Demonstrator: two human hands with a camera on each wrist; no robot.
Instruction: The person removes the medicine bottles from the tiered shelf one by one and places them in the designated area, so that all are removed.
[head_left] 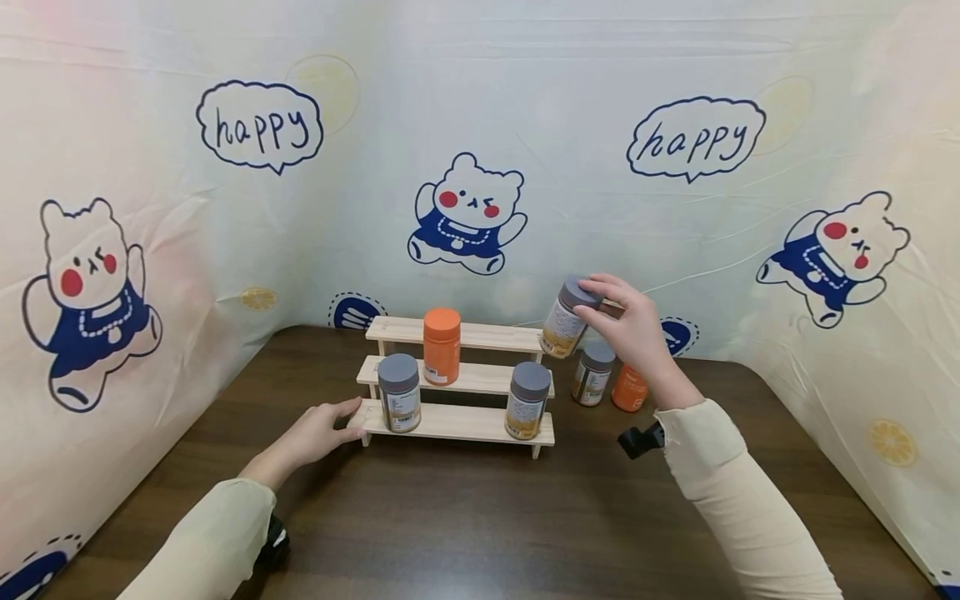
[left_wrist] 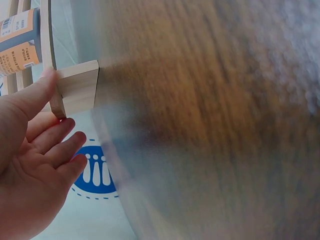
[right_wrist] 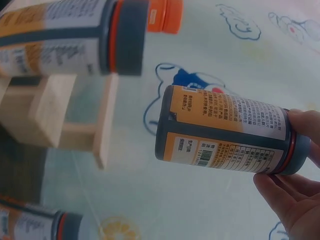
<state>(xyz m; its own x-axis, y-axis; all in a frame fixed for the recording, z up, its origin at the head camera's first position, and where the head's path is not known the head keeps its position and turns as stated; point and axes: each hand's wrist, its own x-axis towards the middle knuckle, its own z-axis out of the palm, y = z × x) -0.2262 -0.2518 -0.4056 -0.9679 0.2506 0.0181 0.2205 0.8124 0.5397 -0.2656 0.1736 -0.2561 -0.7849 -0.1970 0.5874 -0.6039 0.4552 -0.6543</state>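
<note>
My right hand [head_left: 628, 325] grips a grey-lidded bottle [head_left: 564, 321] by its lid, tilted in the air at the rack's right end. In the right wrist view the bottle [right_wrist: 220, 131] shows an orange and white label. With thumb and forefinger, my left hand [head_left: 318, 433] pinches the left end of the lowest step of a three-step wooden rack [head_left: 457, 423]; its other fingers are loosely bent in the left wrist view. On the lowest step stand a left grey-lidded bottle [head_left: 400, 396] and a right grey-lidded bottle [head_left: 527, 404]. An orange bottle [head_left: 442, 348] stands on the middle step.
Right of the rack, another grey-lidded bottle [head_left: 592, 377] and a second orange bottle [head_left: 629, 388] stand on the dark wooden table [head_left: 450, 517], below my right hand. A printed cloth [head_left: 570, 100] hangs behind and at both sides.
</note>
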